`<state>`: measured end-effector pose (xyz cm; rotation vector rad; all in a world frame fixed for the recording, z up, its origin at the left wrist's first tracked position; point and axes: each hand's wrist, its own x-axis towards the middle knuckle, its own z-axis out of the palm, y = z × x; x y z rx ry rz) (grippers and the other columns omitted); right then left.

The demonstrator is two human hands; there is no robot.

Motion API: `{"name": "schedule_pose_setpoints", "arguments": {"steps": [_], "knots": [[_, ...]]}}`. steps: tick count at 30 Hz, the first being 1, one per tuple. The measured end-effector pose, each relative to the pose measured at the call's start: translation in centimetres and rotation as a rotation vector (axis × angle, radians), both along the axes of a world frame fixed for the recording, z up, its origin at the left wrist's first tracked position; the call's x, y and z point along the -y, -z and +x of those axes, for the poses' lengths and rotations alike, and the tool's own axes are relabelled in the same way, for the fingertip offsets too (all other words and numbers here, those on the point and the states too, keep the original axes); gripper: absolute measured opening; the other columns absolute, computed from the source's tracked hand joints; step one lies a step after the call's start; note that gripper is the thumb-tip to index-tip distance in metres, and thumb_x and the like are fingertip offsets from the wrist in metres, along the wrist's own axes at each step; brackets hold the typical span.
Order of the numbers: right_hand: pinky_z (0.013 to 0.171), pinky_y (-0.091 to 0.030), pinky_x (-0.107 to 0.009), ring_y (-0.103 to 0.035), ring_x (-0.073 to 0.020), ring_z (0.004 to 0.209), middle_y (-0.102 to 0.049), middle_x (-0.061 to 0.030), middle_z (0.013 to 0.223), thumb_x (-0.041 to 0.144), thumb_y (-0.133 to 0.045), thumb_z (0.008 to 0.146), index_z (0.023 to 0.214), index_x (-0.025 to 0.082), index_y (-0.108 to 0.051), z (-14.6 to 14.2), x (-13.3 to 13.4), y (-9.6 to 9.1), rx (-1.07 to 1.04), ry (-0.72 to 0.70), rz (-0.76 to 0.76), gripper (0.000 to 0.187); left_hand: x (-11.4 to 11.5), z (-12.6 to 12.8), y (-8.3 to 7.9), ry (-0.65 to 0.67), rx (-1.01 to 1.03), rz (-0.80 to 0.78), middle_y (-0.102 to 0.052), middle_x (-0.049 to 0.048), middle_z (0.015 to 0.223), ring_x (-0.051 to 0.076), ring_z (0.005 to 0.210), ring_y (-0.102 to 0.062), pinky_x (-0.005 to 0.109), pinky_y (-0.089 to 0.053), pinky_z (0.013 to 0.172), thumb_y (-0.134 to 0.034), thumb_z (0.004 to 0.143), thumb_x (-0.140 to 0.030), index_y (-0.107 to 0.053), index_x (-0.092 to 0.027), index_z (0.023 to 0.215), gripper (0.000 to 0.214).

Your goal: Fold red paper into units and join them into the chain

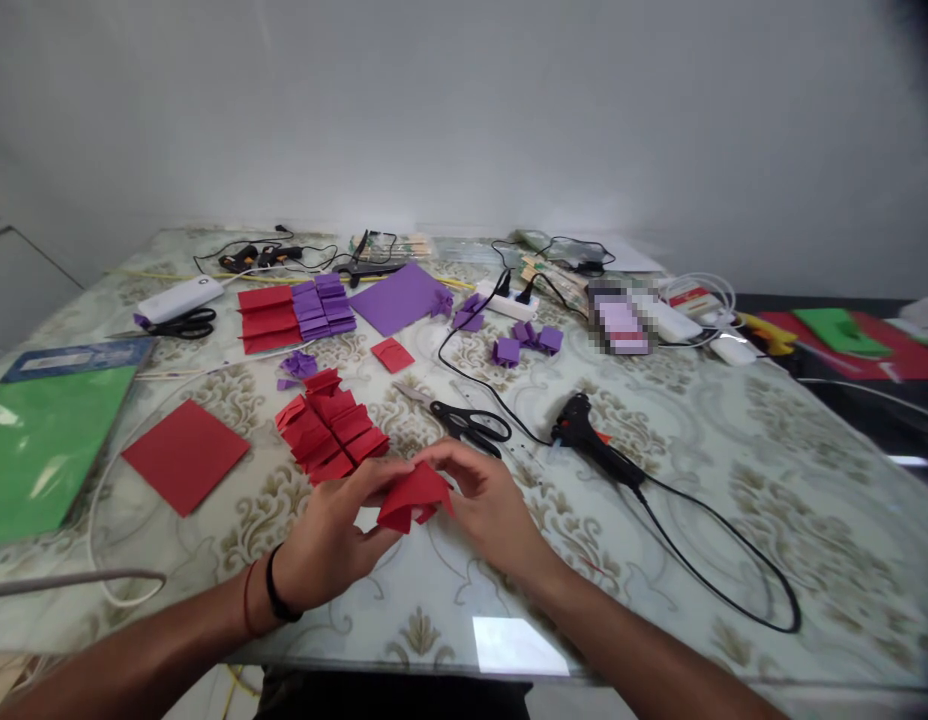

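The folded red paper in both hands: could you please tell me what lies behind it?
Just behind the folded red paper sit a pile of folded red pieces and black scissors. The left hand and right hand hide its lower edges and whatever is beneath.

A folded red paper piece (415, 497), held between both hands just above the near part of the table (696, 430). The sheet is creased into a roughly triangular, tent-like form with its peak uppermost. Layered flaps show along its lower left edge. The left hand (330, 540) pinches the left corner between thumb and fingers. The right hand (488, 500) grips the right side, its fingers curled over the upper edge. The paper is a uniform matte red.
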<state>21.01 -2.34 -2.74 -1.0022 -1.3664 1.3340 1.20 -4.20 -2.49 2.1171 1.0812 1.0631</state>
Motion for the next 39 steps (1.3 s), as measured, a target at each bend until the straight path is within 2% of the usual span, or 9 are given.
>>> {"name": "schedule_pose_setpoints", "arguments": {"steps": [6,9,13,16,20,25,30,33,39], "knots": [[0.083,-0.053,-0.032,-0.069,-0.0206,0.088,-0.078,-0.0041,0.095,0.026,-0.074,0.084,0.095,0.023,-0.080,0.4,-0.2,-0.3,0.024,0.008,-0.027,0.012,0.0,-0.1,-0.7,0.055,-0.053,0.044,-0.081,0.0068,0.116,0.022,0.099,-0.081,0.031,-0.067,0.088,-0.071,0.093,-0.022,-0.059,-0.025,0.133,0.042],[0.085,-0.053,-0.032,-0.070,-0.0208,0.090,-0.079,-0.0036,0.097,0.024,-0.076,0.084,0.097,0.024,-0.083,0.7,-0.3,-0.7,0.048,0.019,0.010,0.015,0.0,-0.7,-1.1,0.140,-0.014,0.052,-0.080,0.0103,0.122,0.025,0.108,-0.079,0.035,-0.065,0.093,-0.063,0.100,-0.031,-0.061,-0.023,0.136,0.037],[0.082,-0.054,-0.033,-0.070,-0.0206,0.086,-0.078,-0.0039,0.094,0.023,-0.075,0.086,0.095,0.026,-0.086,0.8,-0.3,-1.2,0.083,0.031,0.105,0.014,-0.2,-0.9,-1.5,0.164,0.157,-0.150,-0.079,0.0110,0.120,0.024,0.106,-0.077,0.034,-0.064,0.090,-0.045,0.108,-0.035,-0.065,-0.021,0.130,0.032],[0.076,-0.054,-0.032,-0.070,-0.0201,0.084,-0.076,-0.0041,0.091,0.019,-0.073,0.087,0.096,0.027,-0.086,0.6,-0.1,-1.3,0.137,0.028,0.164,0.018,-0.5,-0.3,-1.8,0.063,0.174,-0.374,-0.080,0.0065,0.103,0.022,0.091,-0.078,0.031,-0.064,0.080,-0.058,0.103,-0.035,-0.067,-0.021,0.116,0.022],[0.076,-0.054,-0.032,-0.070,-0.0192,0.083,-0.076,-0.0025,0.092,0.013,-0.072,0.085,0.105,0.027,-0.083,0.4,0.3,-1.0,0.199,0.089,0.185,0.027,-0.8,0.5,-2.0,0.135,0.209,-0.538,-0.080,0.0057,0.101,0.022,0.094,-0.078,0.031,-0.063,0.082,-0.062,0.100,-0.033,-0.068,-0.019,0.109,0.017],[0.075,-0.054,-0.030,-0.069,-0.0187,0.083,-0.075,-0.0024,0.090,0.012,-0.076,0.084,0.092,0.024,-0.081,0.4,0.4,-0.7,0.162,0.067,0.291,0.015,-1.0,0.5,-1.7,0.133,0.214,-0.529,-0.080,0.0049,0.101,0.021,0.096,-0.079,0.032,-0.062,0.089,-0.066,0.097,-0.029,-0.069,-0.019,0.108,0.015],[0.078,-0.055,-0.031,-0.072,-0.0196,0.088,-0.077,-0.0052,0.094,0.015,-0.066,0.094,0.098,0.023,-0.082,0.5,0.5,-1.0,0.182,0.042,0.341,0.019,-1.0,0.3,-1.4,0.062,0.143,-0.471,-0.078,0.0020,0.094,0.019,0.088,-0.076,0.029,-0.061,0.084,-0.070,0.095,-0.032,-0.070,-0.020,0.100,0.013],[0.072,-0.053,-0.030,-0.070,-0.0185,0.082,-0.076,-0.0034,0.091,0.012,-0.068,0.092,0.103,0.024,-0.081,0.4,0.6,-1.2,0.225,0.058,0.325,0.020,-1.0,0.2,-1.5,0.091,0.155,-0.531,-0.078,0.0028,0.096,0.019,0.090,-0.076,0.030,-0.060,0.083,-0.066,0.097,-0.033,-0.071,-0.019,0.102,0.015],[0.071,-0.052,-0.029,-0.068,-0.0172,0.075,-0.073,-0.0011,0.083,0.018,-0.073,0.091,0.094,0.024,-0.078,0.3,0.6,-1.2,0.275,0.076,0.333,0.008,-1.2,0.3,-1.9,0.148,0.215,-0.634,-0.077,0.0024,0.090,0.018,0.084,-0.074,0.027,-0.058,0.073,-0.061,0.100,-0.034,-0.069,-0.019,0.096,0.018]]}}
